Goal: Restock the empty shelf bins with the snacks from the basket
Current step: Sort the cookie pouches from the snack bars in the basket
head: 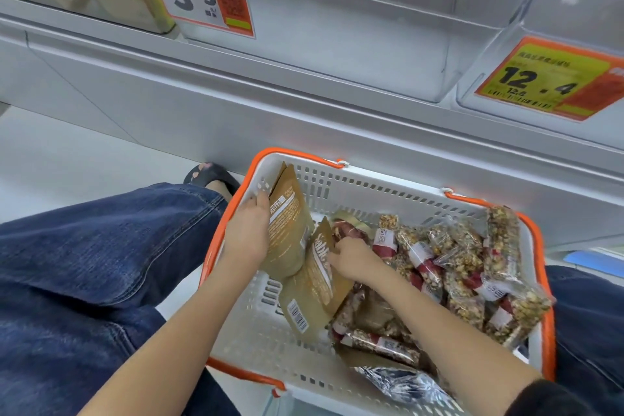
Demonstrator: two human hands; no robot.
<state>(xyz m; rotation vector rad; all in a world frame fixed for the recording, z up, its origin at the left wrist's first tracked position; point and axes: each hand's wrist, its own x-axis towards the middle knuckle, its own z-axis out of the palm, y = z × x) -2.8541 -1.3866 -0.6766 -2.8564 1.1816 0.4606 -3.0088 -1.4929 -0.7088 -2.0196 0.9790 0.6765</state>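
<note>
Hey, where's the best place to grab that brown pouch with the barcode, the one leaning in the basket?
Grip the brown pouch by its upper edge, coming from above: it stands tilted, flat and thin, top edge exposed beside the right hand.

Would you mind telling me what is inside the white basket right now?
The basket holds brown pouches, gripped by the left hand and right hand, clear-wrapped nut bars and a silvery bag. Anything beneath the pile is hidden.

Price tag (553, 79) small print blurred, silver packet (401, 382) partly under forearm
</note>
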